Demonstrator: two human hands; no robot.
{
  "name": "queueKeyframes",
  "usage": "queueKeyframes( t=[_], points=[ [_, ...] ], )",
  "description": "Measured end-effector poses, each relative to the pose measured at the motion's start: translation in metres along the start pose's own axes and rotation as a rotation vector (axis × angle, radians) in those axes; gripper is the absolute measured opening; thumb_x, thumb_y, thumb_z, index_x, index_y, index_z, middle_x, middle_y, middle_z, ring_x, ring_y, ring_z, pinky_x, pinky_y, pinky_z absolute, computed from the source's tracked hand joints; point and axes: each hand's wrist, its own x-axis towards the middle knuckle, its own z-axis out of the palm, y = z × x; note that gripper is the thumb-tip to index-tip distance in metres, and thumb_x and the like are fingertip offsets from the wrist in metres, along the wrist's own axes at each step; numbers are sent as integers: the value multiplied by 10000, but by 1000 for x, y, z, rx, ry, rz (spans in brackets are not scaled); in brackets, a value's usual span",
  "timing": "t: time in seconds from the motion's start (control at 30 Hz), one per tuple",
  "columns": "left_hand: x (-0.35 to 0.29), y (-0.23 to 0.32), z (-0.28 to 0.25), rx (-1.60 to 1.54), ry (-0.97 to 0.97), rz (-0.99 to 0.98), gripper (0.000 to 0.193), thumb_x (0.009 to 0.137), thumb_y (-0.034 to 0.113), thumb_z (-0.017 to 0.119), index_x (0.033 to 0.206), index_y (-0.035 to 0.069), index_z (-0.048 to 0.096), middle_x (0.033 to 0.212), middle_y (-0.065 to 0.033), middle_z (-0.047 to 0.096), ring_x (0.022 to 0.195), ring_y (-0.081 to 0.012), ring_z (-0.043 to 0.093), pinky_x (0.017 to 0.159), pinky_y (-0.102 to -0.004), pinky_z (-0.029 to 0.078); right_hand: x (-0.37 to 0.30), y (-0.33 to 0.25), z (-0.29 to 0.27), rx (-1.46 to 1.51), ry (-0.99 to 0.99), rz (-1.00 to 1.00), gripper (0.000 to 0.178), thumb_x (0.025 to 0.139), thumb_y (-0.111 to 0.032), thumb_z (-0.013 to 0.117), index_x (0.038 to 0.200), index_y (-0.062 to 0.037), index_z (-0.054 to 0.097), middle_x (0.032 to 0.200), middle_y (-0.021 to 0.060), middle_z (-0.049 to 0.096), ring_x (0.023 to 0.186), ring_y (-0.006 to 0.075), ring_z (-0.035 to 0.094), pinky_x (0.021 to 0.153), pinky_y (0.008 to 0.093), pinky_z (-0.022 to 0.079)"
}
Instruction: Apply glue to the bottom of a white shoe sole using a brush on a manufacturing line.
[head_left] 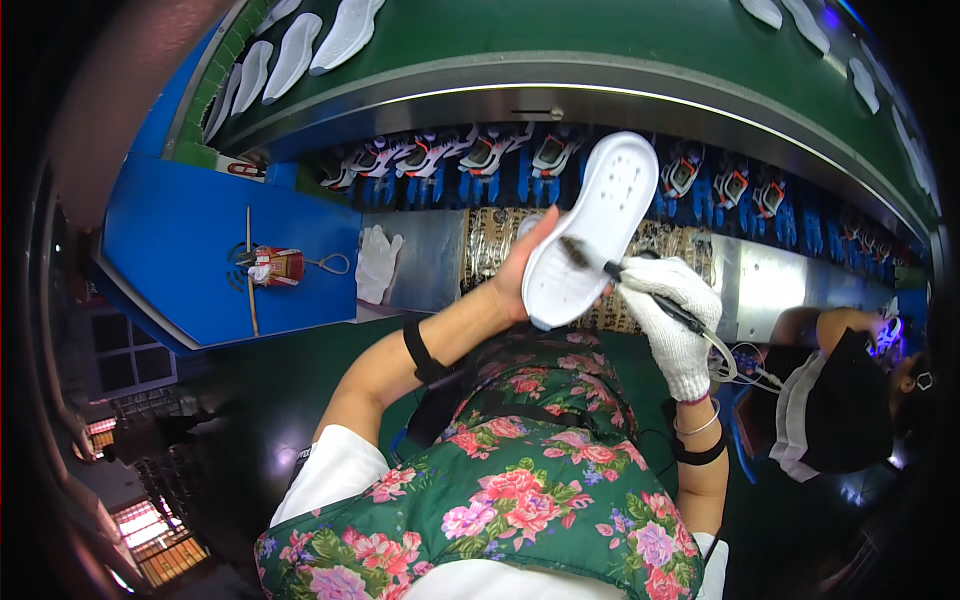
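A white shoe sole is held up in my bare left hand, with the fingers closed around its left edge and the inner face turned up. My right hand, in a white knitted glove, grips a dark-handled brush. The dark bristles are over the sole's lower half and seem to touch it, though they look blurred. From the brush handle a clear, thin tube runs down past my right wrist. Small holes show in the upper part of the sole.
Beyond a metal rail, more white soles lie on a green belt. Under it stand shoe uppers on blue holders. At left, a blue table bears a red container; a white glove lies beside it. A co-worker is at right.
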Motion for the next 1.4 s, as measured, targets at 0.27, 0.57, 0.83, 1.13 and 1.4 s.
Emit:
queueKeyframes(
  t=[0.27,0.57,0.83,1.13,1.4],
  points=[
    [-9,-11,-9,-153,31,52,805,970,691,365,1530,113,366,1356,-259,551,1140,-424,618,938,-532,533,1,-2,11,-364,-25,-427,285,767,11,736,1033,-91,733,1026,125,738,909,279,705,776,377,560],
    [-22,66,29,259,-187,289,958,918,745,416,1537,24,291,1394,-339,464,1095,-458,629,862,-535,578,-23,-17,8,1092,71,528,142,786,69,705,916,23,740,1004,173,739,743,131,648,675,253,519],
    [4,209,79,-29,-428,367,956,936,678,473,1560,12,186,1581,-333,147,1421,-491,273,1156,-564,339,-52,31,2,1136,464,725,160,836,56,697,994,46,714,967,152,733,676,133,625,641,227,507],
    [67,170,110,451,54,466,757,992,454,512,1483,-70,274,1506,-323,343,1385,-440,401,1131,-513,397,-83,68,-24,1063,633,740,206,836,51,706,1041,55,700,897,119,725,668,135,633,625,221,509],
    [276,104,220,2058,135,365,854,934,495,620,1553,16,280,1517,-235,398,1402,-327,416,1173,-441,315,-107,82,-54,1115,824,731,183,835,81,693,1015,47,700,913,104,726,716,133,657,623,212,511]
  ],
)
